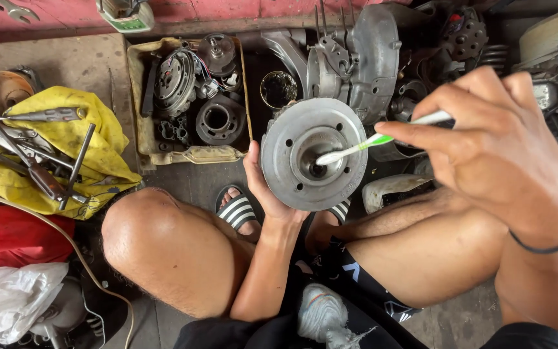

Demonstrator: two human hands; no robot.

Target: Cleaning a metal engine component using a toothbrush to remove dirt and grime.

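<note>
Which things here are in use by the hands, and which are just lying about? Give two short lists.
In use:
left hand
metal disc
right hand
toothbrush

Lying about:
tray of engine parts
tools on yellow cloth
engine casing
white bag

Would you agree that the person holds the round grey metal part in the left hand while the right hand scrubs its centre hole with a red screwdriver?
Not quite. The head view shows the right hand holding a green and white toothbrush, not a red screwdriver. The rest stands: the left hand holds the round grey metal part, and the brush head sits in its centre hole.
</note>
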